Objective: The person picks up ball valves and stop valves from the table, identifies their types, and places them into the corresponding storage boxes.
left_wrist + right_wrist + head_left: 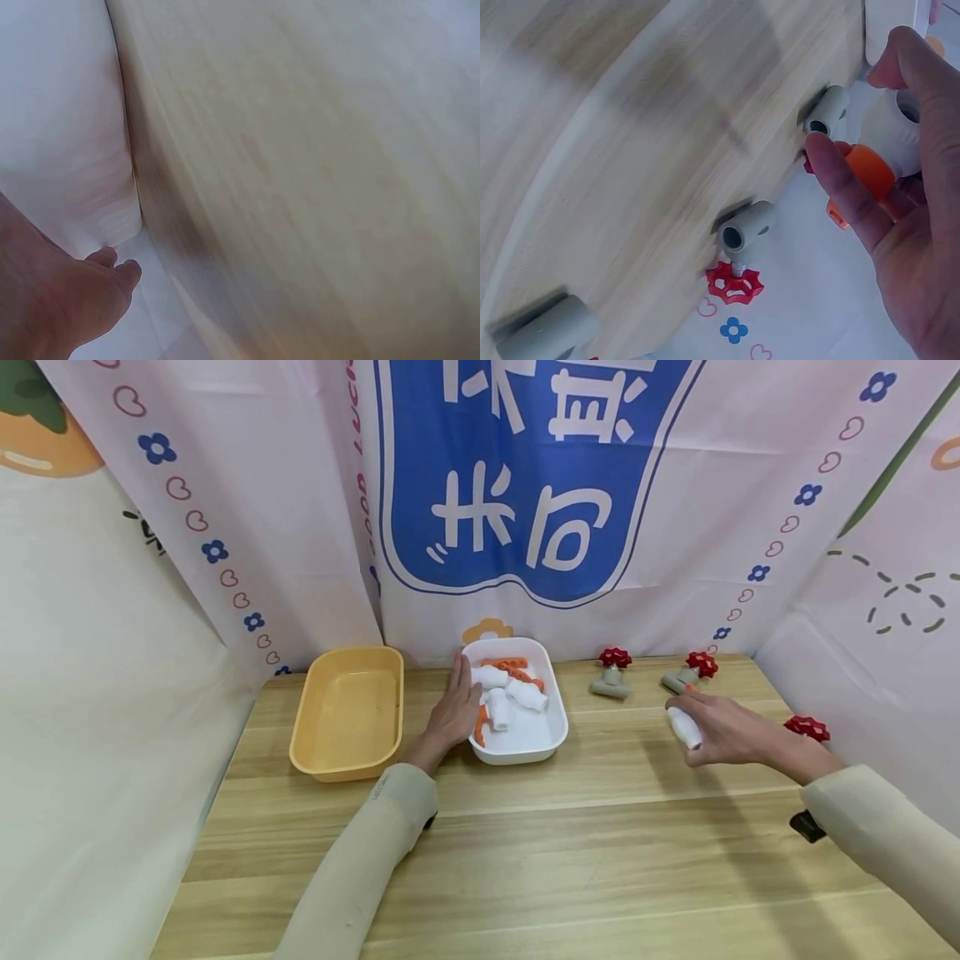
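Note:
My right hand (720,727) holds a white pipe valve (684,727) with an orange handle (870,174) above the right part of the table. In the right wrist view, the valve's open round end shows between thumb and fingers. My left hand (452,712) rests with extended fingers along the left rim of a white tray (553,739). Inside the tray lie several white valves (527,695) with orange handles (504,663). Beyond the right hand, a grey valve with a red handwheel (701,663) lies on the table, partly hidden by the fingers.
A yellow tray (298,752) stands left of the white one. Another grey valve (610,685) with a red handwheel lies right of the white tray. Behind the right forearm a further red handwheel (807,727) shows. Printed cloth (315,527) closes off the wooden table's back and sides.

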Motion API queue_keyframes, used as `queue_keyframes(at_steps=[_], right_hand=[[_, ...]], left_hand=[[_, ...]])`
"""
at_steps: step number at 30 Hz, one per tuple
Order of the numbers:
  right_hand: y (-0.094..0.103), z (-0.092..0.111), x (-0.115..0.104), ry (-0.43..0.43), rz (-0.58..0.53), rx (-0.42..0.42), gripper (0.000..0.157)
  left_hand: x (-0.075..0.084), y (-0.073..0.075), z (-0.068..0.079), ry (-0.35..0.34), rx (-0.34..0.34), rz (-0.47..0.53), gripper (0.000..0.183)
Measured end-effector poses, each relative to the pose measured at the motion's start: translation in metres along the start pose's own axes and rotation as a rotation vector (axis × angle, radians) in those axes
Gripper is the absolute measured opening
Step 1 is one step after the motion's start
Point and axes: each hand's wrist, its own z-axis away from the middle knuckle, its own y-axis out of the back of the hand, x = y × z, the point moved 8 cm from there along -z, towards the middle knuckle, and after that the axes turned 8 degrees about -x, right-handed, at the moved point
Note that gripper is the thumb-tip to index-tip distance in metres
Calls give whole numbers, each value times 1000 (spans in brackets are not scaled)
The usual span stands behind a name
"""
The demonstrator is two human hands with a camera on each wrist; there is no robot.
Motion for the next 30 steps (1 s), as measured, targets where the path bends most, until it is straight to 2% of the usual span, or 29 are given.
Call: queue_keyframes(at_steps=[5, 11, 23, 30], right_hand=[[4, -8, -7, 24, -19, -1, 74], [13, -19, -16, 71, 20, 20, 72], [24, -36, -34, 59, 45, -8, 74], [32, -48, -50, 105, 46, -2, 75]], left_hand=[[0, 0, 1, 2, -8, -2, 69], [1, 0, 1, 4, -7, -8, 69], [1, 0, 1, 4, -5, -10, 69], [1, 0, 1, 7, -6, -6, 69]])
